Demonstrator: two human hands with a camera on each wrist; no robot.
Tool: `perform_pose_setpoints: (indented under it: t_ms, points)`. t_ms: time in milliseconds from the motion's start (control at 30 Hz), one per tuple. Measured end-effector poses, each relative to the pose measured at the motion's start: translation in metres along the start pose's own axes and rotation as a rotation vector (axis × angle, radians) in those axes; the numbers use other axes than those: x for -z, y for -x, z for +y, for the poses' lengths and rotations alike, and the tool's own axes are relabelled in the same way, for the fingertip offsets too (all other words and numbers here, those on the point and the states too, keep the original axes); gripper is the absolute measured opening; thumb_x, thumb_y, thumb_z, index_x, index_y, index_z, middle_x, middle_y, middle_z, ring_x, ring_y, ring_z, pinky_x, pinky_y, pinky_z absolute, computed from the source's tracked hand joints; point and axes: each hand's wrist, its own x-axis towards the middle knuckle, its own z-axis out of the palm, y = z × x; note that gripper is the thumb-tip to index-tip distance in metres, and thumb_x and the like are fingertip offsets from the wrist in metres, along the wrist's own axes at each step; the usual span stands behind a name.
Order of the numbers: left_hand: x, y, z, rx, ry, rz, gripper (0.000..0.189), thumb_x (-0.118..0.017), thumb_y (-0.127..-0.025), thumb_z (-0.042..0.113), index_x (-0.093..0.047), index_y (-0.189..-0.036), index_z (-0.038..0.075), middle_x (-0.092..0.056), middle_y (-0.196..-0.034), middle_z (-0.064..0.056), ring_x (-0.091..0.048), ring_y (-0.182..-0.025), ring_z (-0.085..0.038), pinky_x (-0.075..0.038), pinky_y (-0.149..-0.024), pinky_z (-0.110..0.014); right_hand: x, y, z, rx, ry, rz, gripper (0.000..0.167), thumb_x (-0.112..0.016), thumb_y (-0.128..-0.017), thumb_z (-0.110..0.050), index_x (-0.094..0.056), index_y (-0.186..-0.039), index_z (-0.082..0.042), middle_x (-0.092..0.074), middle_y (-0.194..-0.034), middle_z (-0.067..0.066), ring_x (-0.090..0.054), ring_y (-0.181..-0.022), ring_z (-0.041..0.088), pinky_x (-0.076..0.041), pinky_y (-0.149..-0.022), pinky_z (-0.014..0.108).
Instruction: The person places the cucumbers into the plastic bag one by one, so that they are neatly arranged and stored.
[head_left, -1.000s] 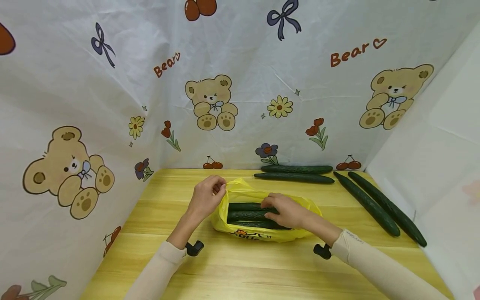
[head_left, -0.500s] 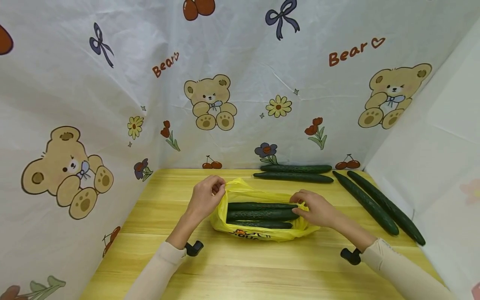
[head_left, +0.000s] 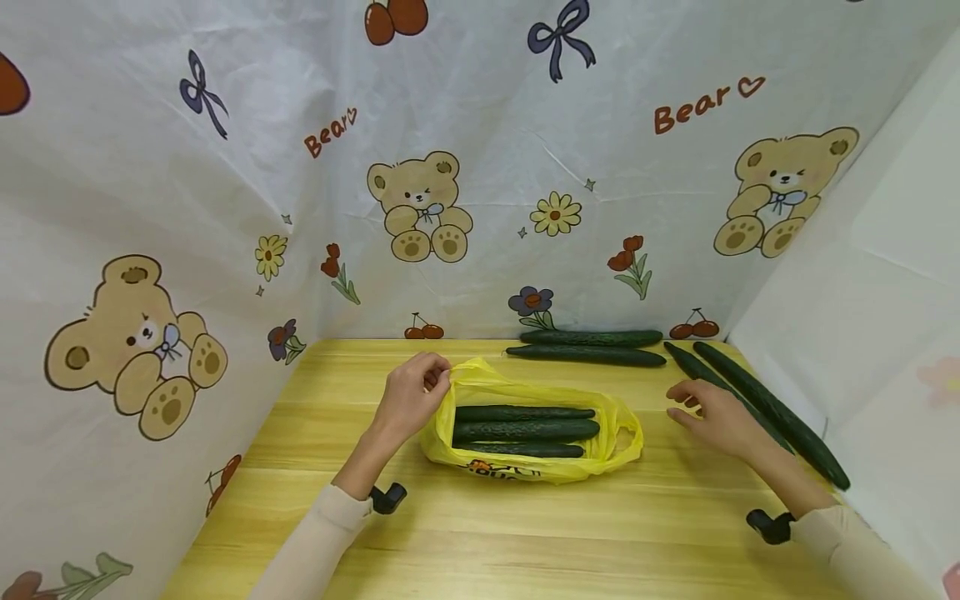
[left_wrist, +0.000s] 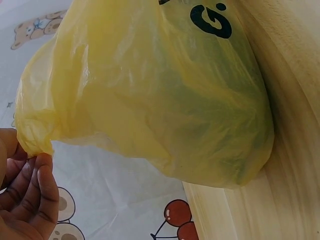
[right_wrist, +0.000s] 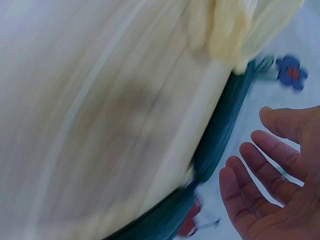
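Note:
A yellow plastic bag (head_left: pixel 525 471) lies on the table with its mouth held wide. Inside it, three cucumbers (head_left: pixel 525 431) lie side by side. My left hand (head_left: pixel 412 393) pinches the bag's left edge between thumb and fingers; the left wrist view shows the gathered plastic (left_wrist: pixel 37 142) at the fingertips. To the right of the bag, my right hand (head_left: pixel 716 417) hovers with fingers loosely spread and nothing in them. It partly covers the nearer of two slanted cucumbers (head_left: pixel 761 417) at the right. In the right wrist view the right hand's fingers (right_wrist: pixel 257 172) are apart from everything.
Two more cucumbers (head_left: pixel 588 356) lie along the table's back edge, one behind the other. The far slanted cucumber (head_left: pixel 787 425) runs close to the white right wall. A bear-printed sheet (head_left: pixel 480 300) rises behind the wooden table (head_left: pixel 480 542).
My right hand has moved out of the bag and to the right, away from the cucumbers inside. The left hand has stayed at the bag's edge.

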Motion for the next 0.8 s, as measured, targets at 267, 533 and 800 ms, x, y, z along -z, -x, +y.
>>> perform_pose_setpoints:
  t_ms: [267, 533, 800]
  points:
    - [-0.002, 0.001, -0.001, 0.006, -0.004, -0.005, 0.007, -0.069, -0.103, 0.013, -0.075, -0.102, 0.015, -0.070, -0.088, 0.005, -0.062, -0.074, -0.003, -0.057, -0.067, -0.023, 0.011, 0.032, 0.060, -0.130, 0.042, 0.046, 0.035, -0.071, -0.104, -0.020, -0.069, -0.128, 0.005, -0.070, -0.122, 0.032, -0.069, -0.106, 0.050, -0.056, -0.086, 0.065]
    - [-0.004, 0.000, -0.002, 0.004, 0.005, -0.005, 0.008, -0.068, -0.104, 0.014, -0.076, -0.102, 0.014, -0.070, -0.088, 0.005, -0.062, -0.074, -0.003, -0.057, -0.067, -0.023, 0.014, 0.056, 0.100, -0.205, 0.072, 0.117, 0.042, -0.069, -0.105, -0.018, -0.061, -0.134, 0.011, -0.063, -0.126, 0.040, -0.063, -0.104, 0.058, -0.052, -0.079, 0.067]
    - [-0.005, 0.000, 0.000, -0.001, 0.015, -0.005, 0.007, -0.069, -0.103, 0.012, -0.076, -0.102, 0.014, -0.070, -0.088, 0.005, -0.062, -0.074, -0.003, -0.057, -0.067, -0.023, 0.009, 0.062, 0.116, -0.280, 0.057, 0.037, 0.062, -0.066, -0.107, -0.026, -0.046, -0.147, 0.017, -0.052, -0.140, 0.048, -0.054, -0.117, 0.069, -0.048, -0.090, 0.076]
